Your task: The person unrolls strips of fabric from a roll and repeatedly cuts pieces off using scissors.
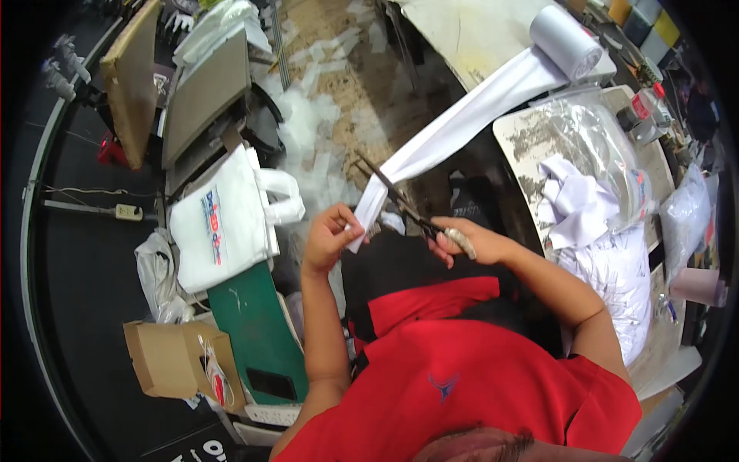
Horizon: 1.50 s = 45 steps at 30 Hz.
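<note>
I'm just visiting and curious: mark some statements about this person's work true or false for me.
1. The right hand holds scissors. True.
2. The left hand grips the roll. False: it pinches the end of the white strip.
3. The white strip leads up to the roll. True.
4. The cardboard box is open. True.
5. The dark phone lies inside that box. False: the phone lies on the green surface.

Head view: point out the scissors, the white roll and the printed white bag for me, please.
scissors (411,211): head view, on the dark metal just short of the handles
white roll (557,45): head view, on its curved outer side
printed white bag (240,212): head view, on plain material beside the print
</note>
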{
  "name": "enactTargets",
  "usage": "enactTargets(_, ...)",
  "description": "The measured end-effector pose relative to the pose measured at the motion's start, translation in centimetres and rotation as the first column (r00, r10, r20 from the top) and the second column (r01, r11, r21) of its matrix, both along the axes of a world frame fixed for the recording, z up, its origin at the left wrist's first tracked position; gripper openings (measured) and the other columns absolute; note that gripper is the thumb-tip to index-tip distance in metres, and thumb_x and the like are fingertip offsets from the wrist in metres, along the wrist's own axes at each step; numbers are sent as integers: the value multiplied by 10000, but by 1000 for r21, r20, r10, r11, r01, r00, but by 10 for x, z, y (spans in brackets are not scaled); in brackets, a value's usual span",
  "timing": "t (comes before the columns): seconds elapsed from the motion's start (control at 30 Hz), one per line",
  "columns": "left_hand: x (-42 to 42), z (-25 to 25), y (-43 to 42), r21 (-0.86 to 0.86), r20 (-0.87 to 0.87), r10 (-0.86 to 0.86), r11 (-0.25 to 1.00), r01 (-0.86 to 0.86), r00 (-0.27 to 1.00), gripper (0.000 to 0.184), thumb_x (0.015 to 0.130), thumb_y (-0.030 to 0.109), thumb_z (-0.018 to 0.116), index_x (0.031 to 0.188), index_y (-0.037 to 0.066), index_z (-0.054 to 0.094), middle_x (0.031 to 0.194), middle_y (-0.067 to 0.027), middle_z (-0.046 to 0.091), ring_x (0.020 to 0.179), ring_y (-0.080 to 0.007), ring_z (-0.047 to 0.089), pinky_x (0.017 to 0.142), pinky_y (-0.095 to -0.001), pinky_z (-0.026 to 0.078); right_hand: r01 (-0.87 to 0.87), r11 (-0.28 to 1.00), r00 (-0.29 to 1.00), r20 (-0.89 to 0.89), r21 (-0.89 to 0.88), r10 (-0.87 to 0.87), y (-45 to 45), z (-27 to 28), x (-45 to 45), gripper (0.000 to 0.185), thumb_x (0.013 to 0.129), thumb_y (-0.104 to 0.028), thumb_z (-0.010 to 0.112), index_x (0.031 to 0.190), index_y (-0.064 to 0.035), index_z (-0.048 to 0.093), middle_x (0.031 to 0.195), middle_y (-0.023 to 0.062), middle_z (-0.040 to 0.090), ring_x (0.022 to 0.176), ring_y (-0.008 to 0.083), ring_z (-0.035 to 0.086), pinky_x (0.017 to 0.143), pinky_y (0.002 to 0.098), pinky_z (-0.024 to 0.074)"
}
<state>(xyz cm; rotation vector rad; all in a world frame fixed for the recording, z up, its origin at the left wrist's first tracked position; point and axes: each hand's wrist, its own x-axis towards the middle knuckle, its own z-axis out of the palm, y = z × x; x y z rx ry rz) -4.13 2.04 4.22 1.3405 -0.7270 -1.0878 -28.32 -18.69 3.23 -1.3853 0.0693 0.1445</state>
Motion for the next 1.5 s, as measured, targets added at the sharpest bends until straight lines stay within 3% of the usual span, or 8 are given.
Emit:
enactTargets(0.13, 13, -28, -8, -6, -138, -137, 990, 138, 981, 227, 909, 190, 717, 975, 75, 532, 890, -94, 697, 802, -156, 659, 721, -268, 500, 34, 997, 999, -44, 68, -31, -5, 2, -1, 303, 1021, -325, 525, 1005, -24, 555, 770, 17, 550, 655, 97, 546, 638, 264, 493)
enactTargets(0.27, 19, -31, -44, -86, -5, -130, 988, 129, 992, 554, 807, 381, 808, 1140, 75, 488, 1034, -78, 668, 916, -164, 656, 774, -278, 513, 33, 998, 999, -21, -49, -34, -12, 16, -1, 230, 1003, -261, 546, 972, -33, 543, 773, 10, 540, 657, 86, 530, 629, 258, 484)
enactTargets(0.43, -12, 9, -99, -267, -171, -38, 964, -10, 985, 1147, 579, 595, 873, 1453, 76, 344, 945, -20, 632, 767, -110, 600, 651, -239, 474, 64, 991, 995, 82, -116, -55, -12, 2, -1, 464, 982, -493, 562, 974, -29, 560, 707, 7, 541, 608, 100, 547, 582, 271, 471)
enactTargets(0.6, -33, 15, -122, -327, -36, 4, 945, -16, 999, 1116, 569, 687, 814, 1398, 51, 422, 703, 51, 512, 566, -53, 463, 451, -198, 356, 71, 995, 993, 97, -67, -65, -14, 14, -2, 466, 989, -494, 546, 926, -33, 533, 717, 10, 535, 607, 104, 541, 590, 275, 477)
enactTargets(0.67, -23, -4, -122, -326, -165, -90, 945, 32, 982, 1003, 597, 727, 773, 1259, 8, 544, 666, 45, 508, 561, -57, 473, 456, -194, 334, 10, 999, 989, 149, 39, -16, -16, 14, -3, 459, 999, -499, 521, 926, -45, 514, 725, 8, 524, 633, 103, 538, 621, 268, 473)
enactTargets(0.7, -25, -2, -123, -346, -54, -110, 934, 84, 992, 837, 693, 764, 674, 994, -17, 652, 655, 29, 521, 541, -77, 469, 466, -216, 326, 13, 999, 988, 152, 39, -19, -16, 15, -3, 459, 999, -499, 521, 926, -45, 514, 725, 8, 524, 633, 103, 538, 621, 268, 473)
enactTargets(0.83, -33, -12, -132, -373, 177, 83, 928, -11, 981, 758, 825, 738, 568, 684, -3, 633, 612, -13, 571, 565, -83, 525, 484, -241, 350, -2, 997, 988, 156, 81, -11, -15, 10, -2, 499, 972, -555, 521, 990, -56, 507, 762, 2, 509, 685, 102, 515, 667, 267, 465)
enactTargets(1.5, -10, -30, -136, -210, 206, 19, 977, 26, 978, 761, 745, 790, 601, 756, 30, 641, 615, 4, 581, 533, -73, 547, 466, -246, 400, 98, 945, 995, -58, 312, -84, -15, 7, -2, 425, 962, -485, 603, 880, -78, 513, 697, -16, 482, 566, 87, 453, 528, 257, 419)
